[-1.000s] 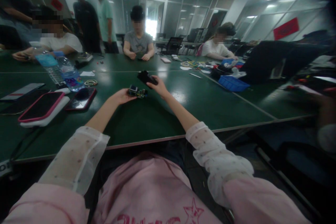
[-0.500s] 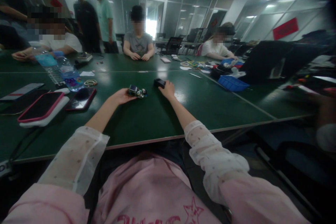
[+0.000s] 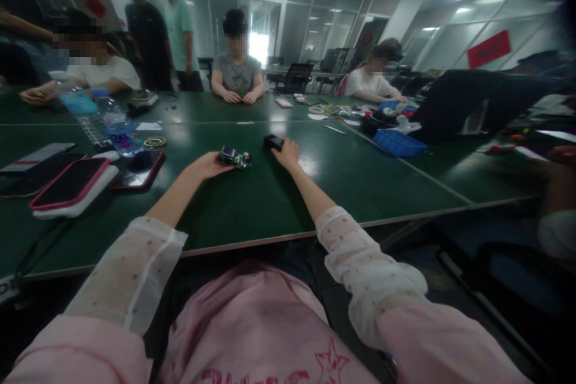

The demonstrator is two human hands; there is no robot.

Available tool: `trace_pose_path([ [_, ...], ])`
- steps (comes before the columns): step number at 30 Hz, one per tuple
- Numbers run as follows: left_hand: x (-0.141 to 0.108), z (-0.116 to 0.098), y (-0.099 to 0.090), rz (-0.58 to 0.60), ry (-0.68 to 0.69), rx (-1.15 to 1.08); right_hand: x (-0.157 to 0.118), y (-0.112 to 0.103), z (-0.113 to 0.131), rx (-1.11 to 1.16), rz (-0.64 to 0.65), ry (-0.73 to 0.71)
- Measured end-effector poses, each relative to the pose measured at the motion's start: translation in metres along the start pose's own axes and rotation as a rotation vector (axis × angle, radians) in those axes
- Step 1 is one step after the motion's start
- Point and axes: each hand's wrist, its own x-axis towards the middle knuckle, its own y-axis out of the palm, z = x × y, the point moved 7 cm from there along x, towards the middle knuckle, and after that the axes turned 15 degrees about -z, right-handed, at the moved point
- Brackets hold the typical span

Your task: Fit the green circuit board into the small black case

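My left hand (image 3: 210, 165) is closed around the left end of a small circuit board (image 3: 237, 159) with a dark square part on top, perhaps a little screen. The board is held low over the green table (image 3: 288, 192). To the right of it, my right hand (image 3: 288, 154) grips a small black box-shaped case (image 3: 273, 142) at or just above the tabletop. A gap of bare table lies between the two things. The undersides of both, and some of my fingers, are hidden.
Left of my arms lie a pink-edged phone (image 3: 72, 183), another phone (image 3: 139, 169) and two water bottles (image 3: 117, 126). A pen-like stick (image 3: 335, 130) and a blue basket (image 3: 398, 142) are to the right. Across the table sit several people, near coloured wires (image 3: 333, 109).
Both my hands and the things in them stay in place. At the far left and right edges, other people have shifted slightly.
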Motion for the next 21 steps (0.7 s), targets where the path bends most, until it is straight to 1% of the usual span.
trace_pose_path([
  [4,0.0014,0.0004,-0.0009,0.0,-0.01,0.012,0.0008,0.0018,-0.0023,0.024,-0.034,-0.007],
  [10,0.0014,0.0007,-0.0007,0.011,-0.024,-0.014,0.0016,0.0044,-0.0036,0.034,-0.044,-0.011],
  [16,-0.0002,0.0001,-0.0008,-0.015,-0.007,0.013,0.003,0.006,-0.004,0.013,-0.022,-0.003],
  [21,-0.0007,0.0007,0.001,0.014,-0.033,-0.026,0.0041,0.0057,-0.0034,0.008,-0.011,-0.003],
])
